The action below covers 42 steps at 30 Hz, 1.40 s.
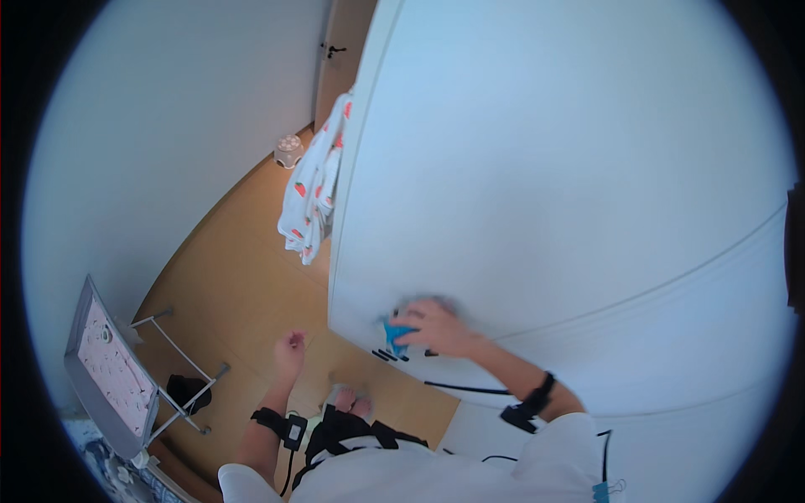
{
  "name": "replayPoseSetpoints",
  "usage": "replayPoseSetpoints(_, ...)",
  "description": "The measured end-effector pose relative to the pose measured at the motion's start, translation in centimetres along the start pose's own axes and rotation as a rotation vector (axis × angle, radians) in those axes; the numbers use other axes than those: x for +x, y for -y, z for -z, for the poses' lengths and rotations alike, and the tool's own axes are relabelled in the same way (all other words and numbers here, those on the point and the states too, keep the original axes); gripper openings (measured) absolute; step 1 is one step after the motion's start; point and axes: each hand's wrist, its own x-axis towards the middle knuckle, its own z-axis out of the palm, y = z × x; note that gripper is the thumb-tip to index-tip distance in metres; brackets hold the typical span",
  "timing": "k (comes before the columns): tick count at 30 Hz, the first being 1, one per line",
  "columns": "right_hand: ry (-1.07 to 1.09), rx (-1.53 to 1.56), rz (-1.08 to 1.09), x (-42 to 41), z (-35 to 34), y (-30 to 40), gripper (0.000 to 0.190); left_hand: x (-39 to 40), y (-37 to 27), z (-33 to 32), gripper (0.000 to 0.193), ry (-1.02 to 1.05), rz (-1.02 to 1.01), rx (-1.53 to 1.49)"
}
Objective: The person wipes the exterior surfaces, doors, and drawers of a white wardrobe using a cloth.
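My right hand [435, 330] spreads over a blue cloth [397, 336] at the lower left part of a broad white wall-like surface [541, 188]. Both the hand and the cloth are blurred, and part of the cloth is hidden under the fingers. Several short dark strips [385, 355] show on the white surface just below the cloth. To the left, my left hand [291, 353] hangs over the tan floor, its fingers curled in with nothing visible in them.
A white cloth with strawberry prints [308, 195] hangs along the surface's left edge. Left of me stands a folding-legged changing table [116, 371] with a pink patterned top. A small stool [288, 151] and a door [344, 56] are farther off. My feet [353, 402] are below.
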Motion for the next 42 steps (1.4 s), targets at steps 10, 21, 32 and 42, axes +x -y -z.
replayPoseSetpoints(10, -0.975, -0.955, -0.431, -1.2, 23.2, 2.1, 0.043, 2.4, -8.2, -6.1, 0.027, 0.249, -0.172, -0.257)
replayPoseSetpoints(21, 0.148, 0.072, -0.424, -13.3, -9.3, 2.6, 0.021, 4.4, -9.9, -6.1, 0.042, 0.071, -0.215, -0.222)
replayPoseSetpoints(32, -1.068, -0.746, -0.404, -7.4, 9.2, 1.6, 0.034, 4.5, -6.2, -7.3, 0.038, 0.106, -0.076, -0.344)
replayPoseSetpoints(42, -0.064, -0.025, -0.159, -2.7, -9.0, 0.5, 0.023, 1.3, 1.2, -2.4, 0.028, 0.017, 0.101, -0.253)
